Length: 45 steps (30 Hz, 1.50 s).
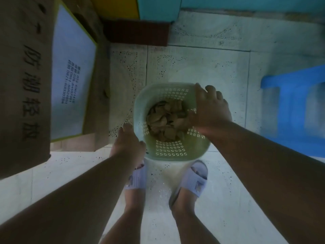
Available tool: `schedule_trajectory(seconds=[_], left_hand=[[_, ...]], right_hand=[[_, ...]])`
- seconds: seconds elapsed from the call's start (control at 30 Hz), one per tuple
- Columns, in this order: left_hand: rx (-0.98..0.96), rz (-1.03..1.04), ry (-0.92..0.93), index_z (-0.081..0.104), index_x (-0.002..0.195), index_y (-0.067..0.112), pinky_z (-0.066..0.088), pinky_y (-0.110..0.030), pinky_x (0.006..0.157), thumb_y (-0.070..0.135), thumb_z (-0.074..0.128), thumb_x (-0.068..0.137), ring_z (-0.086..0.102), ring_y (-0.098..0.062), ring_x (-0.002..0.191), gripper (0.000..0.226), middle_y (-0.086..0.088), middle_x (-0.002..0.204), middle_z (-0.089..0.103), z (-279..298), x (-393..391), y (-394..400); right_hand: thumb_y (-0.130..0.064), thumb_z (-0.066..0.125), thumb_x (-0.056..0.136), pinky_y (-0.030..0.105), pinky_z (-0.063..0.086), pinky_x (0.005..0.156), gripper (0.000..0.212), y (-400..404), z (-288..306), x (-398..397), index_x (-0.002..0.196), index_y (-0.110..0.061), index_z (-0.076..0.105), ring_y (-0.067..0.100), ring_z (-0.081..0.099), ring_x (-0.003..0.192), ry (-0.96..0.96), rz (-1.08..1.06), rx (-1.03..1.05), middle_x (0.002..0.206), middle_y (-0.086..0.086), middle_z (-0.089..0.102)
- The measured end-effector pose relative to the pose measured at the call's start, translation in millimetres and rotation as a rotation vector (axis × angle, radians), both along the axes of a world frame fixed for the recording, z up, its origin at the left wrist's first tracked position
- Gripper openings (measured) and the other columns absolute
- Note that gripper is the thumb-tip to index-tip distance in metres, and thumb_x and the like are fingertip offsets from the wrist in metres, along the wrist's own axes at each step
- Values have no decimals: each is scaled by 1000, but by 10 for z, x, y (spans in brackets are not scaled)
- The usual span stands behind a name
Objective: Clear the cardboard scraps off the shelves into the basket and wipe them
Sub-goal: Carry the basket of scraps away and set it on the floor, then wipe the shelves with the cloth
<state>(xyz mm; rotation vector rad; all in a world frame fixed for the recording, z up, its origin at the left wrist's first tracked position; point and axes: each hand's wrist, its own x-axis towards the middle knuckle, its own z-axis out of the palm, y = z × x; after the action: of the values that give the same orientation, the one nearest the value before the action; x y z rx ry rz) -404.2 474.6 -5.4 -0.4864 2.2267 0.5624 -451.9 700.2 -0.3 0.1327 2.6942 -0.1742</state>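
Observation:
A pale green perforated plastic basket sits low over the tiled floor, just ahead of my feet. Brown cardboard scraps fill its bottom. My left hand grips the basket's left rim, thumb on the outside edge. My right hand holds the right rim from above, with its fingers curled over the edge. No shelf and no cloth are in view.
Big cardboard boxes with printed characters stand at the left, one with a white label. A blue plastic stool is at the right. A dark red and yellow-teal cabinet base lies ahead. My feet in lilac slippers stand below the basket.

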Motion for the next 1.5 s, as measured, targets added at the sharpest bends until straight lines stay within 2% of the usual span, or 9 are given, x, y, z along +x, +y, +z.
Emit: schedule_trajectory(seconds=[0.07,0.17,0.4,0.53,0.67,0.97,1.13,1.37,1.5], left_hand=[[-200,-310,168,38,132,13,50,-37,90,22,62,89,52,-26,108,50,-9,121,48,338,-68,55],[-213,-566,326,45,132,16,50,-37,85,25,61,87,54,-24,104,49,-7,122,51,1067,-164,249],[51,-653,427,47,131,18,48,-48,96,23,53,88,52,-29,117,44,-7,129,50,3334,-213,775],[132,-683,484,50,130,18,48,-46,95,27,47,87,51,-30,119,44,-6,130,51,4281,-93,1113],[134,-727,575,47,134,23,49,-44,92,28,51,88,49,-29,119,46,-3,133,49,4849,84,1520],[179,-614,666,52,130,17,46,-41,96,25,58,91,52,-29,118,41,-6,129,54,5189,657,3316],[201,-658,687,53,130,15,46,-41,96,23,59,90,54,-28,116,41,-7,128,56,5251,718,4128],[262,-790,751,66,106,11,53,-42,79,34,48,79,64,-35,94,40,-10,102,65,4864,376,4858],[259,-772,745,65,106,11,54,-44,79,35,50,78,63,-35,92,40,-10,103,64,4584,230,5107]], right_hand=[[-30,61,84,40,39,97,67,-8,339,41,141,-18,27,31,43,120,0,-2,-8,135,12,38],[-31,56,88,41,37,99,57,3,1125,157,138,-19,32,29,41,122,15,38,-31,138,12,35],[-37,52,89,42,37,96,48,354,3609,479,132,-16,44,29,43,120,197,-49,-36,137,9,43],[-38,52,90,43,37,98,48,770,4422,752,132,-18,43,30,44,122,220,-109,4,136,8,43],[-38,52,90,43,36,98,49,1323,4938,1005,133,-16,43,30,44,120,288,-202,-6,134,9,44],[-37,59,84,43,37,97,50,3301,5218,1725,129,-16,50,35,48,118,290,-272,37,132,10,48],[-38,53,86,40,33,101,53,4130,5256,1765,135,-21,43,29,41,125,227,-262,58,139,6,42],[-39,55,86,43,35,102,50,4780,4577,1608,132,-25,41,31,36,131,141,-308,18,142,6,36],[-41,57,84,45,37,100,55,5100,4038,1401,134,-25,40,33,35,131,56,-274,18,141,8,35]])
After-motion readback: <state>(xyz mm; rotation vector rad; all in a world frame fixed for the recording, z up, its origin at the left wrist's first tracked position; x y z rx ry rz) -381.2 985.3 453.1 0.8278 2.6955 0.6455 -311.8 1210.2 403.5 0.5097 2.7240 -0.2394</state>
